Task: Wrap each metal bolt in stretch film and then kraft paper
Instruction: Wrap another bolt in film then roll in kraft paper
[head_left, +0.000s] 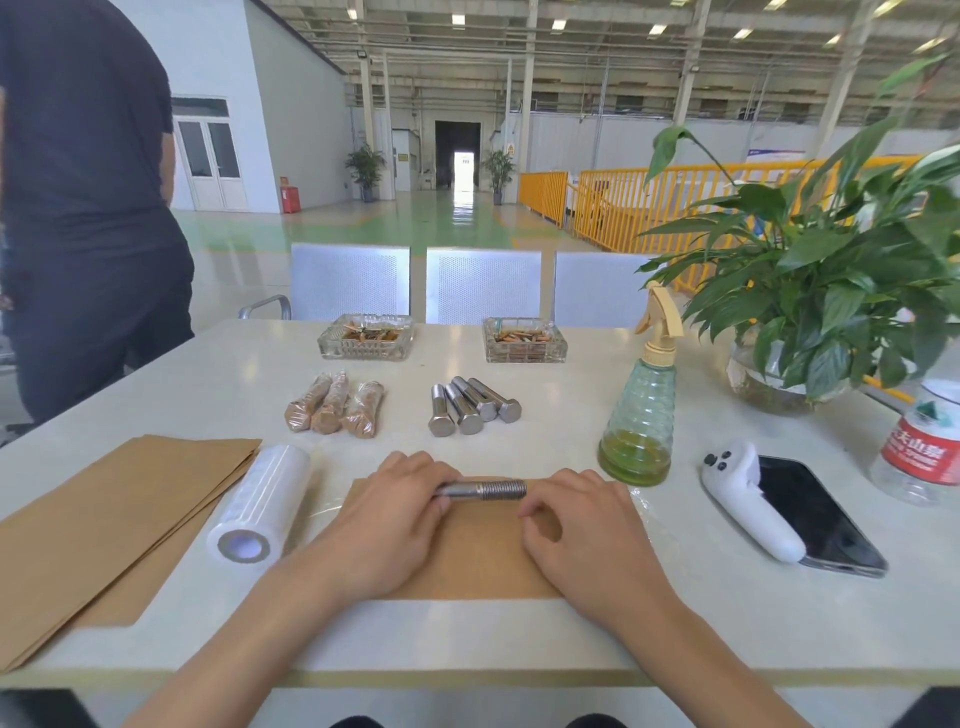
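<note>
Both hands rest on a kraft sheet (467, 561) on the worktop (675, 613): the left hand (387, 519) curls its fingers (441, 501) round the head end of 1 bolt (485, 490) lying crosswise, the right hand (582, 525) – fingers bent, whether touching its threaded tip I cannot tell. Beyond lie 4 bare bolts (474, 405) and 3 wrapped bolts (335, 404); a film roll (262, 501) lies left.

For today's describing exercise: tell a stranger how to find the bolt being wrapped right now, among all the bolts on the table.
Start at the kraft paper sheet at the table's near edge, between both hands. The bolt lies crosswise along its far edge, its head gripped by the left hand. Unlike the four bare bolts grouped farther back, it lies alone.
</note>
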